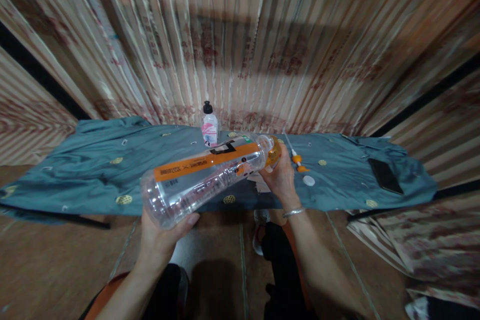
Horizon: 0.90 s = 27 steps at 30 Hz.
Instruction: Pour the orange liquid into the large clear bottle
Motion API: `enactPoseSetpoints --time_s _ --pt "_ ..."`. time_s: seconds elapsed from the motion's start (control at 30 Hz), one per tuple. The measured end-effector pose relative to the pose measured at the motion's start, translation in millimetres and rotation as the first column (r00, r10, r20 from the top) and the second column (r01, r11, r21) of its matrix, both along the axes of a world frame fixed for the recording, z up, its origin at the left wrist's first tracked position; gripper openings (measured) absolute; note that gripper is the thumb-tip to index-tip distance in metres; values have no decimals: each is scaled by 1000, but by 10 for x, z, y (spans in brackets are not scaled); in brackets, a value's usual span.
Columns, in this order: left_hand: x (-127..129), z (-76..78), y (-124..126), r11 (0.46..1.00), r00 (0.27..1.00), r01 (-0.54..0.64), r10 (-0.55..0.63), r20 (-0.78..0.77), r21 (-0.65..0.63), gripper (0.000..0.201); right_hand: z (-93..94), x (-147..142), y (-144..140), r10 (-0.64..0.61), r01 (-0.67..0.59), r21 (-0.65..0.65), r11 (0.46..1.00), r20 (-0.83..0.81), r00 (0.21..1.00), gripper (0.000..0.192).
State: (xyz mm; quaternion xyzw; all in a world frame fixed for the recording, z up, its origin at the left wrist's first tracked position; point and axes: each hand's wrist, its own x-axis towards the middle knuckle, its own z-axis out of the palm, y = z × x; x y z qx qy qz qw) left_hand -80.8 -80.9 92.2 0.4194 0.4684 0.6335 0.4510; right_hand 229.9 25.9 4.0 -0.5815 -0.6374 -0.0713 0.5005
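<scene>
My left hand (165,235) is wrapped round the base of a large clear plastic bottle (210,187) with an orange and silver label. The bottle lies tilted across my view, its neck up and to the right. In my right hand (281,177) is a small translucent amber bottle (273,154), partly hidden by the fingers. Its mouth end meets the large bottle's neck; whether they touch cannot be made out. Just right of that hand, a pump head (297,160) with orange parts and a thin tube lies on the cloth beside a white round disc (309,180).
A small bottle (209,127) with a black cap and pink label stands at the back of the cloth-covered table (93,160). A dark phone (385,176) lies at the right. Pale paper (259,184) lies under the bottles. A striped curtain (240,50) hangs behind.
</scene>
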Motion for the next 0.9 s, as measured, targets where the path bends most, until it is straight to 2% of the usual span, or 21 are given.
enactPoseSetpoints --time_s 0.17,0.33,0.53,0.9 --pt "-7 -10 1 1000 1000 -2 2 5 -9 97 4 1 -7 4 -4 -15 1000 -4 1000 78" --pt "5 -7 -8 1000 1000 -1 1 5 -24 96 2 0 11 11 -11 26 1000 1 1000 77" --pt "46 7 -9 998 998 -56 56 28 20 112 -38 18 20 -11 11 16 1000 12 1000 82" --pt "48 12 -4 998 998 -53 53 18 26 112 -29 12 12 8 -8 22 1000 -3 1000 83"
